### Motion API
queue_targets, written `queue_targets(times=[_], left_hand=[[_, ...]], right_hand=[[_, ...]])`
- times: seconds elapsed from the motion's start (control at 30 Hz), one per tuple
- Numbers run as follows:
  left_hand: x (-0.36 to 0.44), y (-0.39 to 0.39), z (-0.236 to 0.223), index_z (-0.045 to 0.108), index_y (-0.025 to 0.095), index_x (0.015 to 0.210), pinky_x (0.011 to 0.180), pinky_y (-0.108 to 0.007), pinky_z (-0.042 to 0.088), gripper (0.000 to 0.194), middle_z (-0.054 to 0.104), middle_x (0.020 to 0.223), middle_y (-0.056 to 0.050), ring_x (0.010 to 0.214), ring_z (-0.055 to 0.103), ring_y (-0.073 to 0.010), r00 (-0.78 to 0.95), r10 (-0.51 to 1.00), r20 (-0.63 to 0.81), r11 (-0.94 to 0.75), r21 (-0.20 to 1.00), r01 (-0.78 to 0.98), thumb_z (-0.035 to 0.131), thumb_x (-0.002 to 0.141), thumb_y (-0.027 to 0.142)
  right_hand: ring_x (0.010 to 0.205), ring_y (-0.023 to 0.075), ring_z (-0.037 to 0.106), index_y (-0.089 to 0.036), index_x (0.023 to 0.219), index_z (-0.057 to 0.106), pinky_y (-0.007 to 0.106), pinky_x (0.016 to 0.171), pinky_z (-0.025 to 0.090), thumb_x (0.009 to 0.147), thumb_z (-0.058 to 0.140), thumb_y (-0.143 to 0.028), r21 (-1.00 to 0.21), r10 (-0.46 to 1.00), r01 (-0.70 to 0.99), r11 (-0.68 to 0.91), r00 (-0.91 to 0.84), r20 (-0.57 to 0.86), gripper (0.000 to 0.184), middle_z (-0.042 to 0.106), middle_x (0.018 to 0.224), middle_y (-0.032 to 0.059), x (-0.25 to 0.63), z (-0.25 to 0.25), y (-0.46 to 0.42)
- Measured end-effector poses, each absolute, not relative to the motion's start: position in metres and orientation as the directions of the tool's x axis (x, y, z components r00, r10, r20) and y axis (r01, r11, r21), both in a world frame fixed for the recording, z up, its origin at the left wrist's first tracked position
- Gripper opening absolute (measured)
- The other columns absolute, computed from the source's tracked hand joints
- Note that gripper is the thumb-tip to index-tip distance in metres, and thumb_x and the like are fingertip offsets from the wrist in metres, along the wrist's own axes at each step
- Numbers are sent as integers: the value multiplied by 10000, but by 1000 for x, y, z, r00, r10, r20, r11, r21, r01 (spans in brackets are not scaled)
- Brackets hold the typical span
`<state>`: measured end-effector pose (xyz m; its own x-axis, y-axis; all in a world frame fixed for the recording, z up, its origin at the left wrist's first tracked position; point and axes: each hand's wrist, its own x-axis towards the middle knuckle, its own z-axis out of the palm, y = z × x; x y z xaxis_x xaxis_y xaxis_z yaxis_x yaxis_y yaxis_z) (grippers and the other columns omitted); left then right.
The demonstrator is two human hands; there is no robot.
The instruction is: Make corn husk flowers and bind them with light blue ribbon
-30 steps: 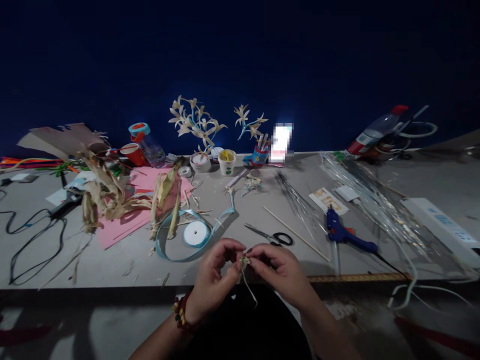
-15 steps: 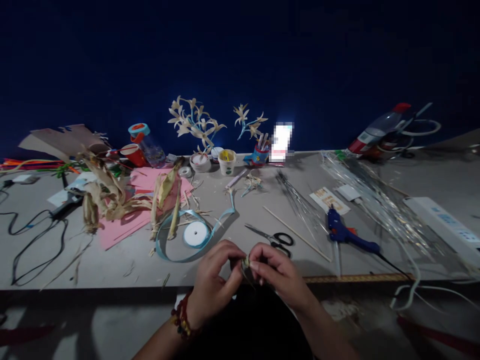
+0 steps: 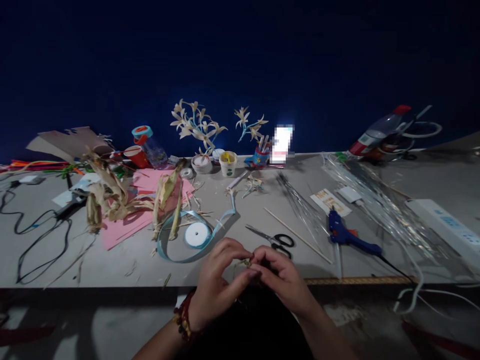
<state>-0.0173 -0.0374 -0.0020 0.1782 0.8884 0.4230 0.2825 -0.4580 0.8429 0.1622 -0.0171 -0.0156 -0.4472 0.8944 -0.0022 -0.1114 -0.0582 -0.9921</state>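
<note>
At the table's front edge my left hand [image 3: 221, 274] and my right hand [image 3: 280, 276] meet, thumbs and forefingers closed around a small pale-green strip [image 3: 244, 263], perhaps corn husk. The fingers cover most of it. Just beyond my right hand lie black-handled scissors [image 3: 283, 240]. A spool of light-blue ribbon [image 3: 197, 234] rests beyond my left hand, its loose ribbon curling around it. Dried corn husks [image 3: 108, 195] lie on pink sheets [image 3: 122, 229] to the left. Two sprays of husk flowers [image 3: 195, 122] on blue stems stand at the back.
On the right are a blue glue gun [image 3: 348, 235], a thin stick [image 3: 296, 234], wires [image 3: 300, 200], clear plastic packets [image 3: 390, 210] and a white power strip [image 3: 442, 227]. Paper cups [image 3: 228, 164], a pen holder [image 3: 259, 156] and a lit phone [image 3: 282, 144] line the back. Black cords [image 3: 43, 250] lie left.
My left fingers have shifted slightly right, thumb now nearer my right fingertips. The small strip has turned and lies flatter between the hands. The view has moved slightly; the table things stay put.
</note>
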Motion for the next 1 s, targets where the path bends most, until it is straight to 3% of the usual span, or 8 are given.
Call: queue_targets(times=[0.17, 0.4, 0.6, 0.77, 0.9, 1.0], left_hand=[[-14, -39, -3, 633, 179, 905, 736, -276, 481, 46, 639, 831, -32, 795, 613, -157, 134, 921, 366, -389, 889, 243, 635, 891, 135], [-18, -43, -8, 623, 181, 903, 759, -275, 476, 89, 631, 836, -30, 815, 606, -153, 89, 938, 336, -348, 913, 214, 595, 893, 97], [-27, -50, -15, 647, 184, 1049, 781, -269, 511, 154, 671, 929, -54, 864, 634, -164, 89, 993, 79, -69, 992, -106, 661, 904, 233], [-28, -48, -17, 674, 157, 908, 725, -252, 514, 146, 675, 804, -36, 747, 625, -141, 129, 988, -89, 120, 961, -251, 704, 883, 297], [-25, -45, -16, 667, 158, 861, 686, -237, 508, 164, 653, 755, -18, 700, 608, -128, 93, 990, -109, 129, 960, -248, 725, 862, 311], [-24, -45, -13, 666, 155, 842, 670, -229, 492, 162, 646, 753, -21, 695, 591, -125, 61, 995, -79, 88, 983, -159, 709, 870, 310]], right_hand=[[673, 127, 505, -201, 837, 609, 223, 625, 419, 916, 629, -449, -998, 899, -58, 20, -436, 43, 262, 538, 726, -22, 163, -17, -19], [635, 119, 508, -191, 808, 621, 222, 597, 419, 926, 615, -367, -998, 909, 21, 53, -414, 40, 212, 540, 686, -27, 165, -15, -20], [601, 117, 548, -197, 841, 613, 210, 552, 454, 939, 605, -356, -999, 918, -43, -26, -396, -6, 187, 577, 685, -26, 167, -19, -21], [690, 136, 613, -210, 866, 645, 236, 653, 491, 935, 598, -252, -967, 931, 98, 237, -306, 197, 94, 647, 771, -3, 165, -19, -21], [760, 154, 659, -227, 909, 653, 259, 721, 511, 920, 593, -175, -893, 882, 184, 411, -328, 339, 80, 689, 811, 3, 166, -15, -19], [928, 196, 677, -239, 1042, 662, 321, 854, 520, 890, 619, -149, -831, 837, 216, 512, -342, 427, 182, 729, 969, 38, 168, -12, -18]])
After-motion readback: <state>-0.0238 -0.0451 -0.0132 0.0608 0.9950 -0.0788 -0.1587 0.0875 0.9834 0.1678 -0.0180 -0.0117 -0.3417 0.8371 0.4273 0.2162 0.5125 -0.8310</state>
